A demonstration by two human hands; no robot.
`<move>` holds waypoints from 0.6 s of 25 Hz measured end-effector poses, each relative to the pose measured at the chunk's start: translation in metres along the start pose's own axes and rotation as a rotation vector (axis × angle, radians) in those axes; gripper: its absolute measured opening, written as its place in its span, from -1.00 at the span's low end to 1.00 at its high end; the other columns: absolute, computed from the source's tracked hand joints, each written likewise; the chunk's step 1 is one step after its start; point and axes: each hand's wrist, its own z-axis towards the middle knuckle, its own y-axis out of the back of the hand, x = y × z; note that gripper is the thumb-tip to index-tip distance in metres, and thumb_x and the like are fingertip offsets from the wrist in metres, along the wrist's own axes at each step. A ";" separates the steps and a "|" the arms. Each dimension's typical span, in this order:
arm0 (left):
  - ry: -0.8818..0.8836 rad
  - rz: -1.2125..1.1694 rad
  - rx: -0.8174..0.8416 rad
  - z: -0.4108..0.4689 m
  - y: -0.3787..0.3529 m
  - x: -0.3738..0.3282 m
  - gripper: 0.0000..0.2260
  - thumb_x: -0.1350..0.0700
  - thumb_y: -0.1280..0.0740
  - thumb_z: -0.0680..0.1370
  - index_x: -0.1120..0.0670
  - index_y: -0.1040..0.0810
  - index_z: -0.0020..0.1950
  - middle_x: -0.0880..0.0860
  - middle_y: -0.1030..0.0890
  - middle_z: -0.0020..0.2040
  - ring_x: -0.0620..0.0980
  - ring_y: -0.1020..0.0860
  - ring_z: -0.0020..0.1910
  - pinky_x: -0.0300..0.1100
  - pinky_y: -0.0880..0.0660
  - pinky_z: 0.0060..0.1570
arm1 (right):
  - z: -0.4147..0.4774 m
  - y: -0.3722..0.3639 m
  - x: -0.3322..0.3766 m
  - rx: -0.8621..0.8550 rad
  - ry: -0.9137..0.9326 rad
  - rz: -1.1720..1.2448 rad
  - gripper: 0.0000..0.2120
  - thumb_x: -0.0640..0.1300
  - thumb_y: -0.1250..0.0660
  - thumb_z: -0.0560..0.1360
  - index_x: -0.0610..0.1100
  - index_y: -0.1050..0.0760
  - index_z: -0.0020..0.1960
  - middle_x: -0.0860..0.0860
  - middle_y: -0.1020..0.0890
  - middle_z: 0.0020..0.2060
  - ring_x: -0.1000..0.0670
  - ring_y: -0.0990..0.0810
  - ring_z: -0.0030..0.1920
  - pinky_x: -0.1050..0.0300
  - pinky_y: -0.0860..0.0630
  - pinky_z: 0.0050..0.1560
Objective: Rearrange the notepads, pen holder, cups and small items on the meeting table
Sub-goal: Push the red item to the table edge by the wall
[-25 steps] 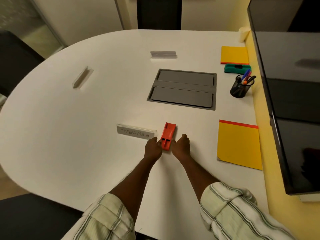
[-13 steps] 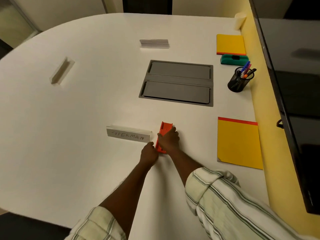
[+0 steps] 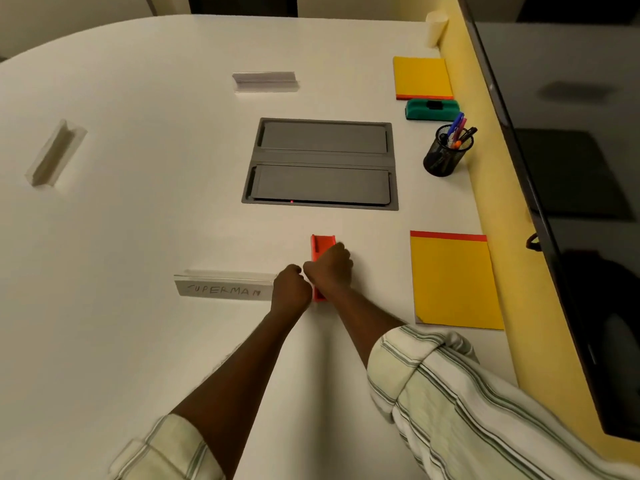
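Observation:
A flat orange-red item [image 3: 322,244] lies lengthwise on the white meeting table [image 3: 138,237], just in front of me. My right hand [image 3: 330,268] lies over its middle with the fingers curled round it. My left hand [image 3: 291,289] is a fist against the item's near left side, and I see nothing in it. A large yellow notepad [image 3: 455,282] lies to the right. At the far right are a smaller yellow notepad [image 3: 421,77], a green eraser [image 3: 432,109], a black mesh pen holder [image 3: 445,154] with pens, and a pale cup [image 3: 434,27].
A name plate reading SUPERMAN [image 3: 223,289] stands just left of my left hand. Two more name plates [image 3: 265,81] [image 3: 55,152] stand farther off. A grey cable hatch [image 3: 322,164] is set into the table's middle. A dark screen [image 3: 571,168] lines the right side.
My right hand has moved from the item's near right corner up onto its middle and closed over it. The left hand has stayed at the near end. The item now lies straighter.

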 end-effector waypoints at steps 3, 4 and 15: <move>-0.094 0.065 0.051 0.017 -0.010 -0.020 -0.62 0.35 -0.13 0.53 0.26 -0.38 0.35 0.21 -0.49 0.29 0.11 -0.46 0.28 -0.20 -0.34 0.15 | 0.029 0.036 -0.001 -0.069 0.026 -0.025 -0.32 -0.11 -0.46 0.33 -0.26 -0.25 0.34 -0.18 -0.42 0.27 -0.23 -0.42 0.25 -0.04 -0.47 0.11; -0.124 0.089 0.063 0.022 -0.015 -0.027 -0.63 0.34 -0.14 0.54 0.26 -0.37 0.36 0.21 -0.47 0.30 0.12 -0.43 0.30 -0.19 -0.32 0.19 | 0.041 0.049 -0.001 -0.094 0.039 -0.035 -0.32 -0.11 -0.46 0.34 -0.26 -0.25 0.35 -0.19 -0.42 0.27 -0.23 -0.42 0.25 -0.04 -0.46 0.12; -0.300 0.225 0.133 0.061 -0.041 -0.068 -0.67 0.21 -0.15 0.61 0.23 -0.34 0.38 0.19 -0.38 0.35 0.15 -0.35 0.35 -0.08 -0.32 0.25 | 0.152 0.168 -0.028 -0.100 0.284 -0.614 -0.49 -0.22 -0.41 0.43 -0.24 -0.31 0.31 -0.22 -0.37 0.25 -0.23 -0.39 0.27 -0.15 -0.38 0.28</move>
